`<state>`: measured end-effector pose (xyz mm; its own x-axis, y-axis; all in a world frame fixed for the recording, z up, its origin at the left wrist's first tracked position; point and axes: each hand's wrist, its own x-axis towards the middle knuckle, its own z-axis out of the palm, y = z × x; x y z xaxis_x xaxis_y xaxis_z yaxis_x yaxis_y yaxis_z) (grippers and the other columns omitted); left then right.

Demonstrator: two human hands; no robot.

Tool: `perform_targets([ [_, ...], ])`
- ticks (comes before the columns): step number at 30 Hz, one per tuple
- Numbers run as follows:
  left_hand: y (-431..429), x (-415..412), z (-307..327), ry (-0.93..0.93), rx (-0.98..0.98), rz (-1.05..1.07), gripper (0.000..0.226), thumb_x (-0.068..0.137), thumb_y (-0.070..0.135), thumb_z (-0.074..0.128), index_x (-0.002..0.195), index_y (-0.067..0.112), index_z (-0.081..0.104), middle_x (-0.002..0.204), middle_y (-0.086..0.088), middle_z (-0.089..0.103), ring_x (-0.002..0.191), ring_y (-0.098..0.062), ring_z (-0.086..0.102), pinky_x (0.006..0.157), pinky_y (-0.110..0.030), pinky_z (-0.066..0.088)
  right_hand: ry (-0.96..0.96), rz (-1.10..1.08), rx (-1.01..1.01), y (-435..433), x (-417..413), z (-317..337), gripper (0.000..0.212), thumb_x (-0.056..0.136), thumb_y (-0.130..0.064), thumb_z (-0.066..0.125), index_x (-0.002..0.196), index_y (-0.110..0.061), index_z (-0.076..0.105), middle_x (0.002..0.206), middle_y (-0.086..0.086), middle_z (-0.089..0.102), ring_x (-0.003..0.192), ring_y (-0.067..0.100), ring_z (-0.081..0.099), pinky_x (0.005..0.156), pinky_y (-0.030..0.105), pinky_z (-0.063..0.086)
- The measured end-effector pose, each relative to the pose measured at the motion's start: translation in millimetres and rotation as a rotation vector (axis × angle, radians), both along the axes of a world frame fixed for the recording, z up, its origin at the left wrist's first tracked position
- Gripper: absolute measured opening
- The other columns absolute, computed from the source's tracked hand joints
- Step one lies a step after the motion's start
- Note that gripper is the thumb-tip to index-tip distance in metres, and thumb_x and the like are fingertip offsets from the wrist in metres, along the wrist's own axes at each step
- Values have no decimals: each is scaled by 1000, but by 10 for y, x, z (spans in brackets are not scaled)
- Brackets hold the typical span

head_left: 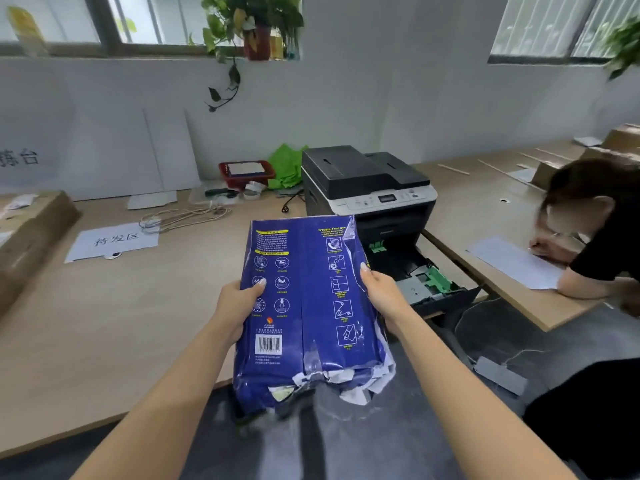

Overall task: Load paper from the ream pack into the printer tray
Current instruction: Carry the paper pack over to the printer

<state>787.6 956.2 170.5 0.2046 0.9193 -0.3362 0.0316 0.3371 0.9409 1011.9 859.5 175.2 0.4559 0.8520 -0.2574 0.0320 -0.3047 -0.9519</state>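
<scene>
I hold a blue ream pack point(308, 306) in front of me, above the table's front edge. Its near end is torn open, with white wrapper scraps hanging down. My left hand point(239, 303) grips its left side and my right hand point(381, 292) grips its right side. Behind the pack stands a black and white printer point(367, 181). The printer tray point(429, 282) is pulled out toward me, just right of the pack, showing green guides and no paper.
A wooden table point(104, 323) stretches left, with a paper sign point(114, 240), cords, a red basket point(246, 173) and a cardboard box point(31, 237). On the right, a person point(595, 237) leans over a white sheet point(516, 261) on another table.
</scene>
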Motion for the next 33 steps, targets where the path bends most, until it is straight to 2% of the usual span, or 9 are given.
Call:
perform_targets([
  [2, 99, 139, -19, 0, 2, 30, 28, 88, 20, 62, 111, 4, 59, 91, -14, 71, 73, -28, 68, 70, -39, 57, -3, 59, -18, 148, 152, -6, 48, 97, -47, 39, 111, -7, 61, 108, 8, 73, 92, 21, 71, 77, 35, 57],
  [6, 334, 277, -74, 11, 2, 102, 21, 89, 17, 61, 107, 5, 60, 94, -16, 69, 70, -26, 66, 69, -37, 57, -4, 113, -54, 528, 342, -79, 52, 96, -51, 38, 113, -9, 64, 107, 8, 73, 98, 24, 71, 91, 44, 55],
  [11, 768, 273, -198, 24, -23, 153, 26, 89, 17, 61, 111, 3, 60, 94, -16, 70, 72, -28, 67, 69, -40, 57, 2, 155, -76, 1121, 359, -222, 51, 97, -48, 38, 112, -9, 67, 106, 8, 74, 96, 25, 72, 90, 44, 55],
  [18, 1615, 143, -410, 50, -63, 184, 27, 89, 16, 60, 111, 1, 61, 85, -11, 68, 70, -25, 66, 62, -35, 54, 48, 177, -88, 2042, 231, -416, 47, 100, -41, 37, 112, -5, 64, 95, 5, 73, 83, 20, 70, 72, 32, 56],
  [21, 1901, 137, -451, 37, -74, 192, 21, 90, 16, 59, 108, 5, 61, 82, -8, 68, 68, -24, 65, 58, -33, 52, 41, 191, -92, 2371, 202, -476, 47, 100, -44, 34, 114, -9, 61, 103, 8, 73, 90, 22, 71, 79, 36, 57],
  [24, 2124, 154, -522, 37, -100, 207, 19, 90, 17, 59, 106, 7, 61, 82, -7, 68, 67, -22, 66, 58, -32, 52, 58, 212, -98, 2661, 210, -569, 50, 100, -42, 34, 116, 0, 55, 110, 14, 70, 91, 24, 70, 74, 35, 58],
  [28, 2353, 212, -644, 14, -178, 200, 13, 91, 23, 56, 93, 12, 63, 72, -3, 72, 50, -13, 69, 49, -26, 53, 73, 231, -140, 2972, 274, -760, 48, 98, -40, 41, 117, 3, 45, 116, 20, 66, 96, 29, 69, 84, 46, 57],
  [30, 2453, 274, -729, 2, -222, 219, 20, 93, 27, 50, 86, 16, 65, 63, 1, 73, 46, -10, 68, 48, -25, 52, 84, 244, -173, 3097, 331, -859, 36, 99, -37, 43, 113, -5, 42, 108, 14, 65, 87, 23, 68, 76, 41, 58],
  [33, 2590, 406, -872, 19, -286, 256, 28, 97, 28, 39, 91, 15, 62, 74, -2, 69, 49, -10, 67, 49, -26, 50, 64, 266, -210, 3301, 448, -1037, 34, 99, -35, 41, 114, -4, 44, 105, 13, 64, 82, 21, 66, 69, 37, 55],
])
